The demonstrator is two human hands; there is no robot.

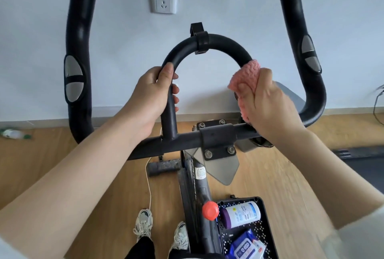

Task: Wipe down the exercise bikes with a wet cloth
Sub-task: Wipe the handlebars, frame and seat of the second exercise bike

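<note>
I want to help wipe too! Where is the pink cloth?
In the head view, the pink cloth is right of centre, gripped by the right hand against the right side of the looped handlebar.

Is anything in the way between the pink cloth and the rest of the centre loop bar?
Yes, two things. The right hand holds the pink cloth on the loop bar's right side; a black clamp wraps the top of the arch, and the left hand grips the left leg.
</note>
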